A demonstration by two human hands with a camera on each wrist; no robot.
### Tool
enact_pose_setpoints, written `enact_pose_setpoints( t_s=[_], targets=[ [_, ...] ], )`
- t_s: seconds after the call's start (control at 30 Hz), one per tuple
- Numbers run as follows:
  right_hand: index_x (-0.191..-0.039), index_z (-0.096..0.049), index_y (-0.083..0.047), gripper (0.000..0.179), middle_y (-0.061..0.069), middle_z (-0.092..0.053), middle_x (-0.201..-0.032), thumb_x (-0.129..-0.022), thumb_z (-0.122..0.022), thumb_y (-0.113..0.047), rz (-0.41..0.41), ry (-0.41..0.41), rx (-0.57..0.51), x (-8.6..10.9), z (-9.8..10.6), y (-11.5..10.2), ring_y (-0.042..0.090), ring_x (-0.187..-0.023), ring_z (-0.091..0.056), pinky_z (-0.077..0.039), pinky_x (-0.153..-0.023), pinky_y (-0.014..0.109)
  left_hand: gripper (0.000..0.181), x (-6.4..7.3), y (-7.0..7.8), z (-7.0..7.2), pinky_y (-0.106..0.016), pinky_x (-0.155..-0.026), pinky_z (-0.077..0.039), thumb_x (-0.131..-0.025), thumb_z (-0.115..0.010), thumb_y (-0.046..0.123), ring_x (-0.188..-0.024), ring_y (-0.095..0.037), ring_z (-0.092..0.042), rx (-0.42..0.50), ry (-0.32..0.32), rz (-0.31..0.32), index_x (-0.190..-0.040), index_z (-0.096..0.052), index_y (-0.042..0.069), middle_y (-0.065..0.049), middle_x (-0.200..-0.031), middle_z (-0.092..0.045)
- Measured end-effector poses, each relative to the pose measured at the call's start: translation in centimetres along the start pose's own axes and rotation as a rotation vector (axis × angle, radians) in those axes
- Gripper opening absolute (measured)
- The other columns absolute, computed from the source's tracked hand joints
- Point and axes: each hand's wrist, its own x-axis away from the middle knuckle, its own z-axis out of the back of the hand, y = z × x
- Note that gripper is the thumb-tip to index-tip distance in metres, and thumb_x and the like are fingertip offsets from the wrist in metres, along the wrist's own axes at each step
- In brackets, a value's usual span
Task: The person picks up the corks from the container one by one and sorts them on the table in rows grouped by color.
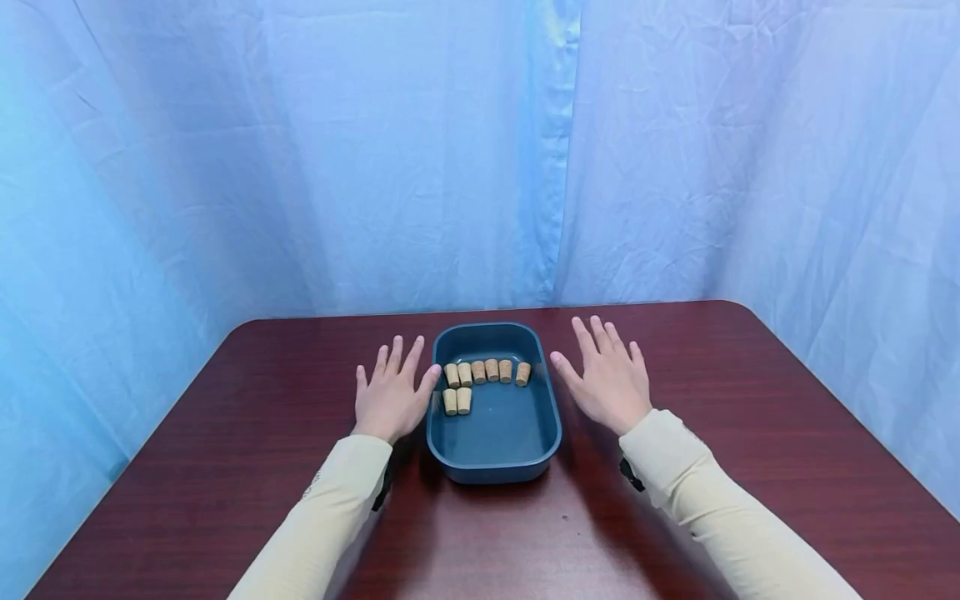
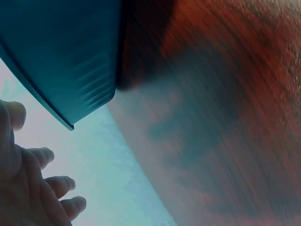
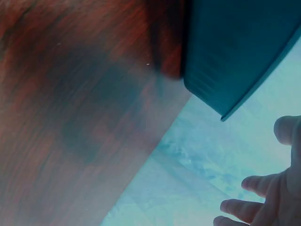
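Note:
A dark blue rectangular tub stands on the table, with several tapered corks inside. Most form a row across its middle; two more corks lie in front of that row's left end. Left of the tub is my left hand, fingers spread and holding nothing; its thumb overlaps the rim in the head view. My right hand is spread on the other side, also holding nothing. Both wrist views show the tub's outer wall, with fingers raised above the tabletop and apart from that wall.
The dark red wooden table has rounded far corners. Light blue curtains hang behind it and along both sides. Shadows of the arms fall across the glossy tabletop.

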Motion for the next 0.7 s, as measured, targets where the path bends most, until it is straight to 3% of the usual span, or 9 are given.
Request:
enact_pose_setpoints(
  t_s=[0.43,0.7],
  targets=[
    [-0.151,-0.044,0.001,0.063,0.027,-0.044,-0.152,-0.103,-0.055,-0.038,0.059,0.137,-0.076,-0.5,0.7,-1.2,0.043,-0.143,-0.037,-0.029,-0.114,0.062,0.066,-0.2,0.1,-0.3,-0.065,-0.119,-0.010,-0.110,-0.033,0.046,-0.153,-0.042,-0.013,0.271,-0.168,0.059,-0.164,-0.017,0.012,-0.021,-0.167,-0.016],
    [-0.148,-0.048,0.002,0.060,0.027,-0.050,-0.147,-0.101,-0.059,-0.033,0.111,0.149,-0.077,-0.6,0.8,-1.8,0.043,-0.138,-0.044,-0.033,-0.113,0.061,0.067,-0.1,0.1,-0.4,-0.066,-0.117,-0.021,-0.110,-0.034,0.046,-0.150,-0.045,-0.022,0.396,-0.221,0.089,-0.164,-0.016,0.012,-0.020,-0.166,-0.021]
  ],
)
